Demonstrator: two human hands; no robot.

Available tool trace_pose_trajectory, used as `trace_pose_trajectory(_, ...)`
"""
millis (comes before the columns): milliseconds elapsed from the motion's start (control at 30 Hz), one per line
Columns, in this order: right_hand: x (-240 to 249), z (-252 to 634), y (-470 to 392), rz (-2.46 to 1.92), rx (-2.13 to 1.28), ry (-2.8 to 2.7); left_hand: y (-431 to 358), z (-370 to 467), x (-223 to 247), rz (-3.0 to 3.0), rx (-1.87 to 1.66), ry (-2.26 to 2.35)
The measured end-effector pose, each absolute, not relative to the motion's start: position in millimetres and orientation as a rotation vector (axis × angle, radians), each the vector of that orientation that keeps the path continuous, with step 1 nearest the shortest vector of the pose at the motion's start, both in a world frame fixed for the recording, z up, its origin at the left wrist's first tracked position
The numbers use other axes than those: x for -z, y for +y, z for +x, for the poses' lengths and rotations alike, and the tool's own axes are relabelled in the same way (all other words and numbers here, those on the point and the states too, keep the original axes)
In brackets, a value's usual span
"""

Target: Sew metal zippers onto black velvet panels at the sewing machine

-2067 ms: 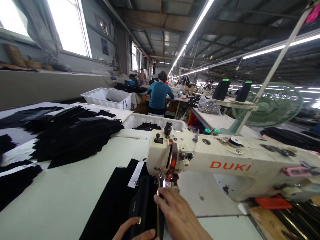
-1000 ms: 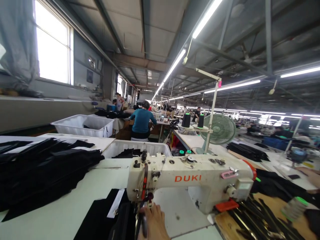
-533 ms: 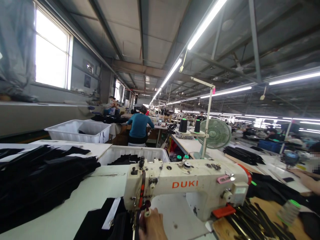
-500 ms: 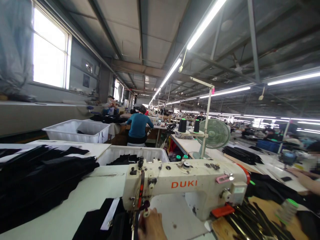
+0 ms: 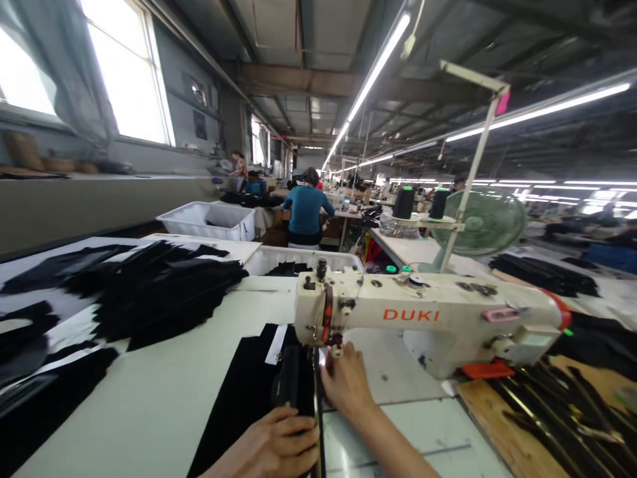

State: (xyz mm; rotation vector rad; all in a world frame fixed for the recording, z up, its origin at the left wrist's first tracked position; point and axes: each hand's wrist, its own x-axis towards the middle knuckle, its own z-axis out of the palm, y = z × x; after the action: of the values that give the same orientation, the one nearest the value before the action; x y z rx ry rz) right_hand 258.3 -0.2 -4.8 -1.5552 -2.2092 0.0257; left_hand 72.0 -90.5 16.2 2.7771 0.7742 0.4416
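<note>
In the head view, black fabric [image 5: 239,392] lies on the table left of the needle, with a white strip [image 5: 276,344] on it. A long black zipper strip with a gold line [image 5: 319,425] runs along its right edge to the presser foot of the sewing machine [image 5: 368,305]. My left hand [image 5: 279,441] lies on the fabric beside the zipper strip, fingers stretched out. My right hand [image 5: 348,382] is under the machine head, right of the needle, fingers bent and closed; what its fingertips hold is hidden.
More black fabric pieces [image 5: 169,292] are piled at the left. Zipper strips [image 5: 562,405] lie on a wooden board [image 5: 485,411] at the right. Behind stand white bins [image 5: 209,219], a thread stand with black spools [image 5: 403,202] and a green fan [image 5: 485,222]. A person in blue [image 5: 304,211] sits ahead.
The view has tilted down and turned left, so the machine appears farther right and higher. My left hand has come into view on the fabric. My right hand stays beside the needle.
</note>
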Motion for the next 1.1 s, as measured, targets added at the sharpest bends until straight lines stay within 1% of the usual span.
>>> trace_pose_trajectory(200,5,258,2,-1.570,-0.002,-2.235,-105,73,-55,2.742,-0.464,0.811)
trace_pose_trajectory(300,5,256,-6,-1.577,0.038,-2.229,-103,77,-58,2.768,-0.459,0.714)
trace_pose_trajectory(367,6,251,-4,-1.592,0.056,-2.211,-103,78,-57,2.780,-0.464,0.737)
trace_pose_trajectory(567,11,245,36,-1.549,0.059,-2.215,-113,80,-65,2.877,-0.530,0.793)
trace_pose_trajectory(700,11,265,39,-1.411,0.015,-2.276,-113,79,-59,2.903,-0.499,0.801)
trace_pose_trajectory(900,6,298,3,-1.018,-0.090,-2.402,-98,71,-30,2.923,-0.366,0.762)
trace_pose_trajectory(1000,6,300,-9,-0.831,-0.138,-2.495,-93,68,-22,2.969,-0.415,0.715)
trace_pose_trajectory(1100,8,298,-13,-0.803,-0.139,-2.522,-95,69,-27,2.919,-0.427,0.803)
